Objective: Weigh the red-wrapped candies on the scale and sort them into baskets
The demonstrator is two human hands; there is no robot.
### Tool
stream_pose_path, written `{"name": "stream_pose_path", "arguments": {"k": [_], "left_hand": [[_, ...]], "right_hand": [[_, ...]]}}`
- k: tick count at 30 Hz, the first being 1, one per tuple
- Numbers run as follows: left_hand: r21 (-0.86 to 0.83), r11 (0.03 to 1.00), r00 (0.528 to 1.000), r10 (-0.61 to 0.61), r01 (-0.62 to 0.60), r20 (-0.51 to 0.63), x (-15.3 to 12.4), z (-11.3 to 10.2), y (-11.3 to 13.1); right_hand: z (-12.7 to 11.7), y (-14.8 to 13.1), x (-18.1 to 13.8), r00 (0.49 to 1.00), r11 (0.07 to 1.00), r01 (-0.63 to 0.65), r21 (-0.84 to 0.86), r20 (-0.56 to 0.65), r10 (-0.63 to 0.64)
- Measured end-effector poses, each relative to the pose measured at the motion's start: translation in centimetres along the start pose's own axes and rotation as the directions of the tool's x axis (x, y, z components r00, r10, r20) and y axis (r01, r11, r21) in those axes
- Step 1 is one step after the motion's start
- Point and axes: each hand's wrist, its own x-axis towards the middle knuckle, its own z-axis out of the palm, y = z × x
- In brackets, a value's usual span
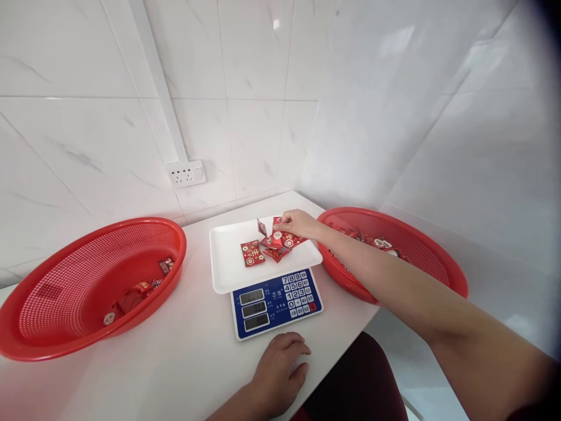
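My right hand (298,223) reaches over the white tray (225,272) of a weighing scale. Its fingers are closed on a small red snack packet (277,221), partly hidden by the hand. Several more red packets lie on the tray, among them a flat packet with white and gold print (252,254). One small packet (262,227) is tilted on edge; whether it touches the tray I cannot tell. My left hand (280,371) rests on the table in front of the scale's blue keypad panel (277,304), thumb and fingers apart, holding nothing.
A red mesh basket (175,263) with a few packets stands at left. Another red basket (456,280) with many packets stands at right, partly behind my right forearm. White tiled walls (263,134) with a socket (186,173) close off the back of the white table (175,368).
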Motion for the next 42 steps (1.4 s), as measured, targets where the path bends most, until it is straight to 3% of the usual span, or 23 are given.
{"name": "stream_pose_path", "arguments": {"k": [4,9,14,19,24,32,36,42], "left_hand": [[0.002,1.000,1.000,-0.005,0.005,0.004,0.0,0.0,0.0],[-0.002,1.000,1.000,0.013,-0.013,0.003,0.0,-0.1,0.1],[-0.004,1.000,1.000,0.012,-0.012,0.002,-0.1,0.0,-0.1],[0.002,1.000,1.000,0.005,-0.005,0.016,-0.1,0.0,-0.2],[0.016,1.000,0.999,0.019,-0.020,0.041,0.0,-0.2,0.1],[0.039,0.999,0.998,0.026,-0.028,0.051,0.0,-0.4,0.2],[0.026,0.999,0.998,0.027,-0.028,0.050,0.0,-0.3,0.1],[0.020,1.000,0.998,0.006,-0.007,0.063,0.1,-0.3,0.1]], "right_hand": [[-0.5,-0.3,-0.7,0.999,0.997,-0.024,0.079,-0.035,0.027],[-1.6,-0.6,-2.9,0.985,0.981,-0.030,0.191,-0.162,0.061],[-3.8,1.4,-7.0,0.952,0.980,-0.055,0.192,-0.285,0.110],[-6.3,4.7,-11.9,0.876,0.961,-0.253,0.114,-0.394,0.278],[-7.1,8.4,-15.3,0.806,0.861,-0.502,-0.086,-0.407,0.430],[-6.9,12.6,-16.9,0.792,0.824,-0.546,-0.149,-0.413,0.450],[-6.4,13.3,-17.2,0.792,0.822,-0.545,-0.165,-0.423,0.440],[-6.2,12.9,-17.3,0.753,0.798,-0.587,-0.136,-0.454,0.477]]}}
